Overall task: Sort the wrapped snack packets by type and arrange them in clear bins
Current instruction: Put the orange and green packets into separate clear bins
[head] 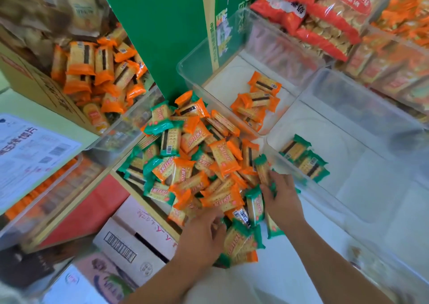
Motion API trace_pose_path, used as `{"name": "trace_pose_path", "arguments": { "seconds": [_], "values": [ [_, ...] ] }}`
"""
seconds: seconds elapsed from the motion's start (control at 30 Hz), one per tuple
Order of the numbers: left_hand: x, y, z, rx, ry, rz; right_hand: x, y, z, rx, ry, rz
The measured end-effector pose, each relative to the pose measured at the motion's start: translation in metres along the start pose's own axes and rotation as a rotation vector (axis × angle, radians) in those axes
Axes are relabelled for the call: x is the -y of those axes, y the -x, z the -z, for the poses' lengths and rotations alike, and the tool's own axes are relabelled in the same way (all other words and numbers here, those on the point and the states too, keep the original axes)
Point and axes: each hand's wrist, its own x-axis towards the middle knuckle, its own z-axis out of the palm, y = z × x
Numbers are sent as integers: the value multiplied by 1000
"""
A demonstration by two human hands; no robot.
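Plainly, most of the sorting is left to do. A mixed heap (204, 159) of orange and green packets lies on the white surface (290, 269), just in front of the two clear bins.

The right hand (282, 201) is set on the heap's right edge. Its fingers (278, 180) are curled round what appears to be a green packet (263, 171), just beside the near wall of the green bin (371, 164). The left hand (199, 236) is pressed onto the heap's near side with its fingers bent among the wrappers. Blur hides whether anything is pinched, so that cannot be told.

An orange wrapper could be caught up with the green one and dropped among the sorted green packets (306, 159), since the wrappers overlap tightly. Loose packets could also be swept off the surface's left edge onto the cartons (130, 241) below if the heap is raked that way.

The bin's rim must be cleared before release. Beyond it much of the floor is uncovered. The orange bin (185, 71), with its orange packets (257, 104), is reached only across the heap.
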Motion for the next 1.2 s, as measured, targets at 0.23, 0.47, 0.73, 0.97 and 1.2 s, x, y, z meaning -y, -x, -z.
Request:
{"name": "trace_pose_path", "arguments": {
  "seconds": [0.23, 0.47, 0.73, 0.97, 1.2],
  "values": [
    [-8, 15, -36, 38, -53, -88, 1, 11, 6, -7, -176, -47],
    [-59, -43, -36, -23, -528, -290, -52, 82, -3, -65, -97, -212],
    [-73, -71, -58, 72, -861, -201, -62, 71, -13, -93, 33, -210],
    [-78, -59, -27, -119, -66, -88, -71, 74, -10, -94, 52, -258],
    [-149, -56, 11, -91, 388, -41, -85, 81, -2, -1, 16, -239]
  ]
}}
